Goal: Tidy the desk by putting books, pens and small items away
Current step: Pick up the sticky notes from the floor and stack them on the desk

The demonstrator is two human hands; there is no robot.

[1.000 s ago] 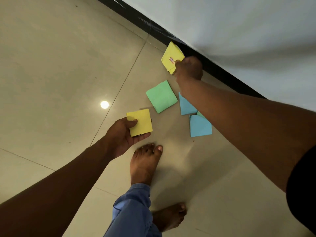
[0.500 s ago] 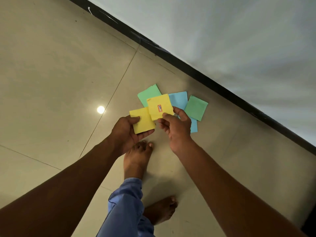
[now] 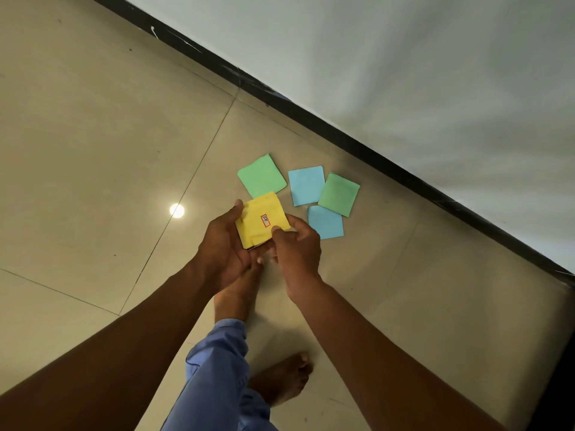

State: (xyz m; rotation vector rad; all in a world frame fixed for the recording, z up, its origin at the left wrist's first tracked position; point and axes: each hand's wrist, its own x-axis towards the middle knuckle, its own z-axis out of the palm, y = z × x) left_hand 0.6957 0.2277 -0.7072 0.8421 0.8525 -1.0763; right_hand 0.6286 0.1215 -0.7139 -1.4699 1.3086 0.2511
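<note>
Both hands hold the yellow note stack [image 3: 260, 221] above the floor [image 3: 93, 135]: the left hand [image 3: 221, 244] cradles it, the right hand [image 3: 297, 244] pinches its right edge. It is roughly square, labelled face up, corners tilted; green and blue notes [image 3: 306, 185] lie beyond it near the wall's skirting [image 3: 389, 163].

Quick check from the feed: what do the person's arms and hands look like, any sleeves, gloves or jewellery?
Both forearms are bare right to the frame's bottom edge; no sleeves show. The left hand and right hand wear no gloves, rings, watch or bands that I can see.
</note>
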